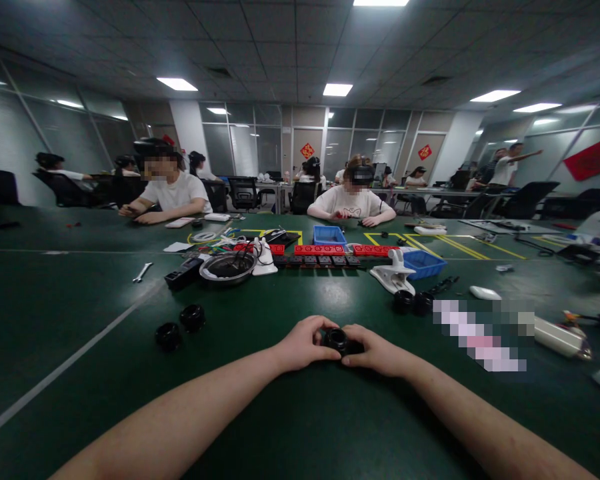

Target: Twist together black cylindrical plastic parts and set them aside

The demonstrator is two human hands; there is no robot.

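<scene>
Past the black ring (336,346), a bowl (229,281), contents unclear.

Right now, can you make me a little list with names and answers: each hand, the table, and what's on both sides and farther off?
Left hand: holding the left side of a small black round part
Right hand: on the right side of that same part
Table: dark green
Left side: two loose black parts, and a wrench farther off
Right side: a white clamp with two dark round things near it
Farther off: a metal bowl, red strips and two blue bins
</scene>
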